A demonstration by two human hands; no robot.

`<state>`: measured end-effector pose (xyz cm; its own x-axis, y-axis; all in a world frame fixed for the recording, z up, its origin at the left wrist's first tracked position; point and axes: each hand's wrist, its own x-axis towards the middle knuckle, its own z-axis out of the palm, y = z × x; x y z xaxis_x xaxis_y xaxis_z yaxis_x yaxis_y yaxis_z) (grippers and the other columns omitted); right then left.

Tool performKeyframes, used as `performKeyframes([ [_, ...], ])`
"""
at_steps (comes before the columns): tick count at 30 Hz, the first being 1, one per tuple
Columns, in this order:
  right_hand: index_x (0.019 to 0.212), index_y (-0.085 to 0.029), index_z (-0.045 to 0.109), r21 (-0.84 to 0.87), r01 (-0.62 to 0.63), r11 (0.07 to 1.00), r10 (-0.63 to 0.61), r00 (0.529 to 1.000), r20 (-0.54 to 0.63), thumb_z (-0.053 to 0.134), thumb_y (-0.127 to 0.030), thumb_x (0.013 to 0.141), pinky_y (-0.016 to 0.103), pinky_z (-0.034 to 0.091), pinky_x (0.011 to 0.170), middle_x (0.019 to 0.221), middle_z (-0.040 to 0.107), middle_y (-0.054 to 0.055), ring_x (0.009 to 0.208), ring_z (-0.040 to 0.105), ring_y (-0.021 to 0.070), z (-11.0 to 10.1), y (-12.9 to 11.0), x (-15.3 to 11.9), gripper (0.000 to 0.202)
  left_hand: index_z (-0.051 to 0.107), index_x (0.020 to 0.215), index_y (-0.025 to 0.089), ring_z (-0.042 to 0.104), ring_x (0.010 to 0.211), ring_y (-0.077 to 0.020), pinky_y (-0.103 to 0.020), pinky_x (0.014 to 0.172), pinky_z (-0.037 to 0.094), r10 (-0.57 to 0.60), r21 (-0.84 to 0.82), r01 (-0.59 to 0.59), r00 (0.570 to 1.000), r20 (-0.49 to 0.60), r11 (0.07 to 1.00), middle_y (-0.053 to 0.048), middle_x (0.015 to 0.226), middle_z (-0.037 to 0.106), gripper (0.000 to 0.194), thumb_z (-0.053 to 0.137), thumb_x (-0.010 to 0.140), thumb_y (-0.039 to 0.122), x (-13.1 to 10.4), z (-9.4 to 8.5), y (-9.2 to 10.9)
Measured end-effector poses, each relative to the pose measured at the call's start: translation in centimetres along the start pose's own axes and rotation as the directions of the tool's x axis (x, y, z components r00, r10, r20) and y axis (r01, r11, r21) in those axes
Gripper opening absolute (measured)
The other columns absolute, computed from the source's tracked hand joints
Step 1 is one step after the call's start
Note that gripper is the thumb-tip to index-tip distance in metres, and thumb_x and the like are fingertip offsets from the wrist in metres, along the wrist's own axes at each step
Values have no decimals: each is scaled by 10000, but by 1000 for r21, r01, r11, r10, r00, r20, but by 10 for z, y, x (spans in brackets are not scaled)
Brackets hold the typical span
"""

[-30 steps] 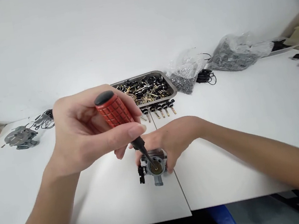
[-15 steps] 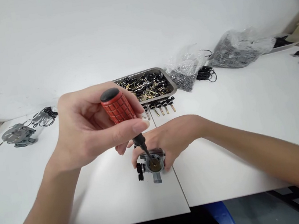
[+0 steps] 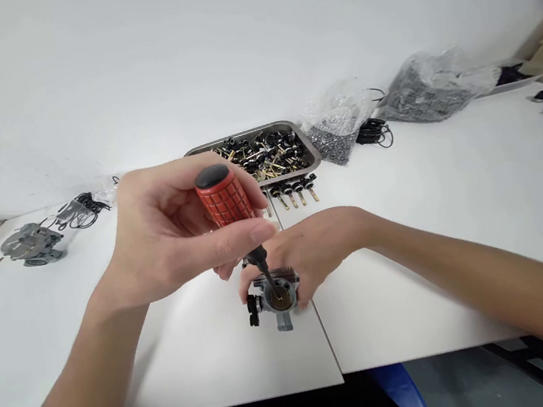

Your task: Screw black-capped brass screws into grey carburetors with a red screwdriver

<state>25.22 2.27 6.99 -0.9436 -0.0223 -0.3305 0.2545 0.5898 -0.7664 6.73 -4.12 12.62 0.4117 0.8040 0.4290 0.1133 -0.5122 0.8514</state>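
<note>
My left hand [image 3: 175,234] is closed round the red grid-patterned handle of a screwdriver [image 3: 225,200] with a black cap. The shaft slants down to the right, its tip at the brass-coloured disc [image 3: 280,298] in the bore of a small grey carburetor [image 3: 285,323]. My right hand [image 3: 298,250] grips that carburetor from behind, thumb at its right side and fingers at its left, partly hidden behind the left hand. A black knob [image 3: 253,310] sticks out on the carburetor's left.
Behind the hands stands a metal tray [image 3: 316,157] heaped with brass-and-black parts; several similar parts [image 3: 301,192] lie in a row before it. Clear bags [image 3: 437,89] of small parts lie at the back right. Another carburetor [image 3: 32,244] sits at left, near black cords [image 3: 83,210].
My left hand and the screwdriver handle have shifted slightly right, so the screwdriver stands a little more upright. The right hand and carburetor stay nearly in place.
</note>
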Motion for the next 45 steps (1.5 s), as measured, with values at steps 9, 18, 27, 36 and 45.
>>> performKeyframes([
  [9,1311,-293,550,-1,-52,999,52,998,23,769,-215,705,207,435,669,1392,429,4,885,570,106,-3,-6,-2,650,737,865,206,641,563,-137,-229,376,531,51,3,-51,998,31,999,-37,839,704,148,803,733,189,1,2,0],
  [18,1320,-273,551,-31,-20,999,21,1000,19,765,-185,710,220,444,734,1328,469,19,959,564,133,-3,-5,1,653,606,1176,234,705,755,-198,-278,495,593,91,25,-94,990,110,995,-80,1144,663,482,775,742,109,1,-6,2],
  [27,1355,-274,523,58,-58,997,56,998,37,736,-152,727,245,476,858,1354,464,24,1043,580,162,-4,-10,-2,675,728,1106,278,654,772,-186,-329,634,583,303,245,-287,953,-29,926,-4,728,670,343,722,807,446,1,6,3],
  [36,1329,-254,548,-51,23,998,-22,1000,13,721,-213,754,289,443,986,1370,429,38,1222,483,227,-5,-10,-1,602,658,1218,303,715,885,-211,-382,722,632,235,83,-237,972,25,968,37,986,703,367,434,970,455,-3,11,14],
  [45,1363,-273,538,-40,-14,999,15,1000,10,751,-194,708,314,463,988,1419,414,45,1180,523,234,-4,-8,0,693,577,1317,308,719,880,-190,-348,730,634,323,63,-319,945,-55,946,42,965,709,424,409,973,490,-1,13,11],
])
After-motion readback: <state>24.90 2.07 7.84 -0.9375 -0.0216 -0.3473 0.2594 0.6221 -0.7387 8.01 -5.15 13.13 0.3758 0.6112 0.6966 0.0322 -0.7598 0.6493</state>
